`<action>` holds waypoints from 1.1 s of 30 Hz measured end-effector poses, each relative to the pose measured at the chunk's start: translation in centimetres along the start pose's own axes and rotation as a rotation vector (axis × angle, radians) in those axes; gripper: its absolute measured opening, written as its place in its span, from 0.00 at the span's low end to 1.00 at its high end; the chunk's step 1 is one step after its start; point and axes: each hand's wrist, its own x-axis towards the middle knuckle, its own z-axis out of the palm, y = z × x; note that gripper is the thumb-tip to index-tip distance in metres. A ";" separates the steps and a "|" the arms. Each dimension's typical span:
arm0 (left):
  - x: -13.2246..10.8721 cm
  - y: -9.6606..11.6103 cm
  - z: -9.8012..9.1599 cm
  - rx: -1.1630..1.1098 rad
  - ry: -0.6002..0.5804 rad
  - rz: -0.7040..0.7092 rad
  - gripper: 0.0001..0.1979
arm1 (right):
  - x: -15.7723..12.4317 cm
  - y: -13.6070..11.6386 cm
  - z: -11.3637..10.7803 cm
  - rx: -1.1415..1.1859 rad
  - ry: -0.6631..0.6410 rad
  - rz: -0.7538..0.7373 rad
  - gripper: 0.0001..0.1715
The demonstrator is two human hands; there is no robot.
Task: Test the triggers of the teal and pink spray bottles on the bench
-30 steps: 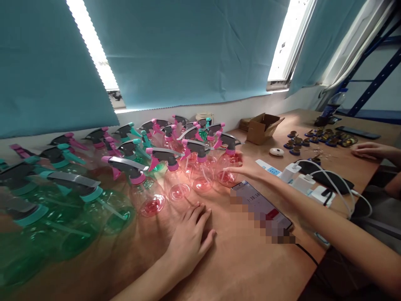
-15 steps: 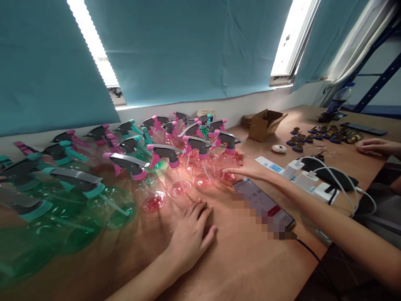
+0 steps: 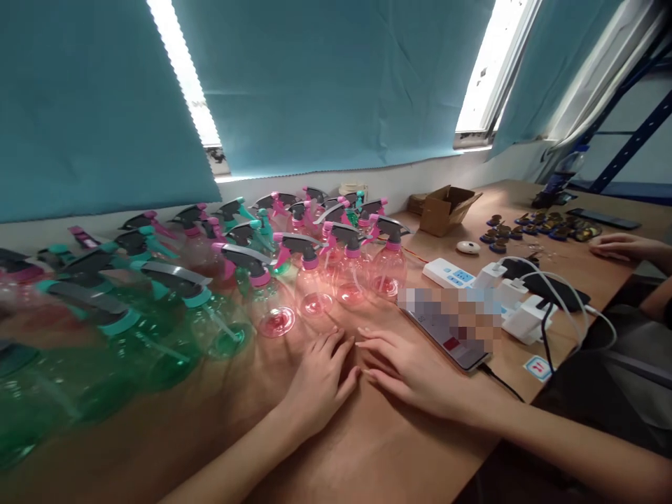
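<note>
My left hand (image 3: 321, 381) lies on the wooden table (image 3: 367, 448), fingers stretched out and nothing in it. Beside it, my right hand (image 3: 409, 367) rests with its fingers apart, also holding nothing. Just beyond them stand pink spray bottles (image 3: 318, 302) with pink and grey trigger heads. Green spray bottles (image 3: 225, 336) with turquoise collars are lined up to the left, and more bottles stand in rows behind. A phone (image 3: 446, 336), partly blurred out, lies close to my right hand with a cable plugged into its near end.
A white power strip (image 3: 446, 273) with chargers and looping cables is at the right. Farther back are an open cardboard box (image 3: 446, 210), a small white oval device (image 3: 467, 247) and several blue-and-gold parts (image 3: 498, 241). Another person's hand (image 3: 619, 245) rests at the far right edge.
My right hand has let go of the rightmost pink spray bottle and come back to the table beside my left hand. The view has shifted slightly to the left.
</note>
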 end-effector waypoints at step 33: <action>-41.4 -12.9 -16.3 -0.007 0.669 -1.042 0.19 | 18.4 -27.9 26.8 0.187 -0.244 -0.701 0.23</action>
